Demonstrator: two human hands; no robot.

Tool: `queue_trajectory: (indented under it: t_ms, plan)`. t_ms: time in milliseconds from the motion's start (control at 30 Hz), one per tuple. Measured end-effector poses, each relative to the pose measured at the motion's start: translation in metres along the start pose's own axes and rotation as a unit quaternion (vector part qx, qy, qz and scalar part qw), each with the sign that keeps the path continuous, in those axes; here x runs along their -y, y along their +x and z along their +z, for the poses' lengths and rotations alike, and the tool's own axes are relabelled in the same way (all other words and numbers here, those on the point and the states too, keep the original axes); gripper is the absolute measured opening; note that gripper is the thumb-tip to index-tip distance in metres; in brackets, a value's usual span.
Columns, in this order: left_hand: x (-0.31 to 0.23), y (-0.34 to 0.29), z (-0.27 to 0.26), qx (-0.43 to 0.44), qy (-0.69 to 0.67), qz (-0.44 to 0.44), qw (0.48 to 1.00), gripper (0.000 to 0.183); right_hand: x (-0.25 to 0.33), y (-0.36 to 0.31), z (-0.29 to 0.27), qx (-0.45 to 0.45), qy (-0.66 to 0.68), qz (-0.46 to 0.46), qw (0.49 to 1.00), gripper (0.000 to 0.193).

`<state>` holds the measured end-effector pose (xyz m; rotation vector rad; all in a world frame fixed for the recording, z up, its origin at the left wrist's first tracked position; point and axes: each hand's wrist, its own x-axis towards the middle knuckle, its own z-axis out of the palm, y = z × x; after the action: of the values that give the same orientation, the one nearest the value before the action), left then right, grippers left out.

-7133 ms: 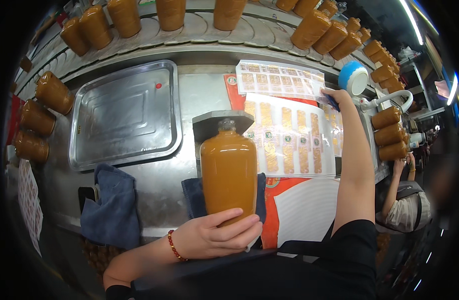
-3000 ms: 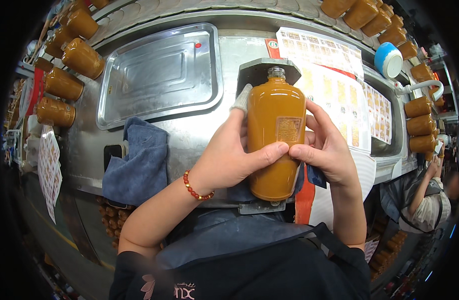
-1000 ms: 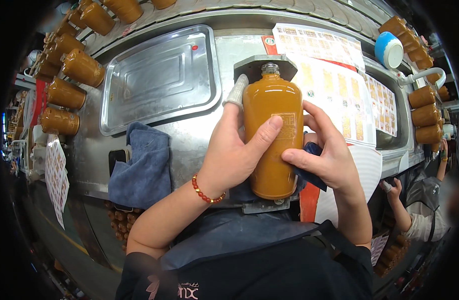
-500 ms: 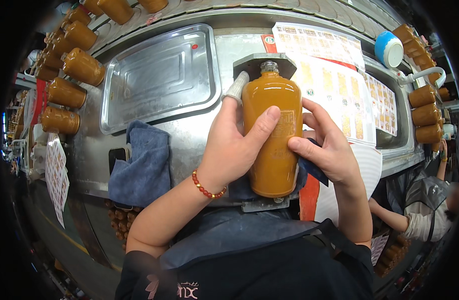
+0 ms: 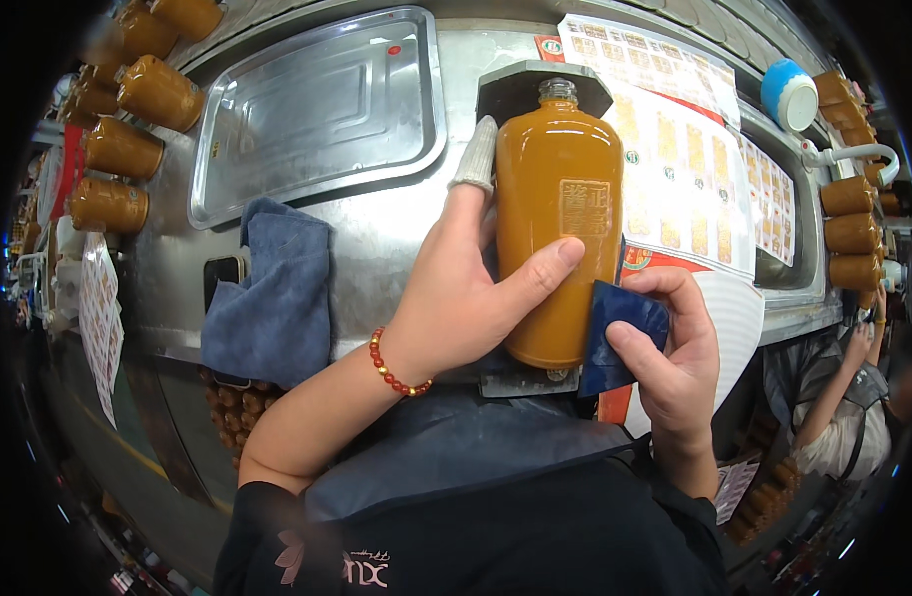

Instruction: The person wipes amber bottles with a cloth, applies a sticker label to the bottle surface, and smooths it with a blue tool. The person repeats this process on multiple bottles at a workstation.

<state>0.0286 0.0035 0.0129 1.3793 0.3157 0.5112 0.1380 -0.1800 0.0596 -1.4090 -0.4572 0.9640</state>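
A brown glazed bottle point(image 5: 545, 288) with a clear, uncapped neck lies on its back before me, its neck at a dark metal stop plate point(image 5: 500, 94). An embossed square marks its front. My left hand point(image 5: 466, 268) grips the bottle from the left, thumb across the front; a white cloth cot covers one finger. Between thumb and fingers of my right hand point(image 5: 674, 348) is a dark blue flexible scraper sheet point(image 5: 620, 333), beside the bottle's lower right side. Whether the sheet touches the bottle I cannot tell.
A metal tray point(image 5: 317, 109) lies at left, near a blue cloth point(image 5: 277, 298) partly over a phone point(image 5: 220, 273). Label sheets point(image 5: 674, 169) cover the right side. Brown bottles point(image 5: 113, 149) line the far left. A blue-and-white cup point(image 5: 789, 94) stands right; a co-worker point(image 5: 843, 407) sits beyond.
My right hand has moved down and off the bottle's side, bringing the blue sheet into fuller view. My left hand still holds the bottle. The whole view has shifted slightly.
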Motion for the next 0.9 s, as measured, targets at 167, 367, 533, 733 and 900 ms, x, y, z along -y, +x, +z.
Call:
queue_trajectory:
  t_ms: [167, 367, 533, 733, 900]
  plan:
    - [0.0006, 0.0011, -0.0006, 0.003, 0.010, 0.015, 1.000, 0.091, -0.0023, 0.0007, 0.0032, -0.007, -0.009, -0.010, 1.000, 0.036]
    - [0.0028, -0.0002, -0.0009, 0.005, 0.005, 0.005, 1.000, 0.088, -0.0030, 0.0019, 0.0051, -0.011, -0.038, -0.030, 0.999, 0.035]
    - [0.0028, 0.0012, -0.0016, 0.005, 0.024, 0.032, 0.999, 0.084, -0.0030, 0.0028, 0.0052, -0.007, -0.041, -0.034, 0.999, 0.035]
    - [0.0031, 0.0015, -0.0002, -0.002, 0.022, 0.039, 0.999, 0.082, -0.0023, 0.0029, 0.0054, -0.006, -0.051, -0.038, 0.998, 0.035]
    - [0.0024, 0.0012, -0.0015, 0.006, 0.014, 0.026, 1.000, 0.081, -0.0033, 0.0032, 0.0045, -0.003, -0.056, -0.039, 0.998, 0.035]
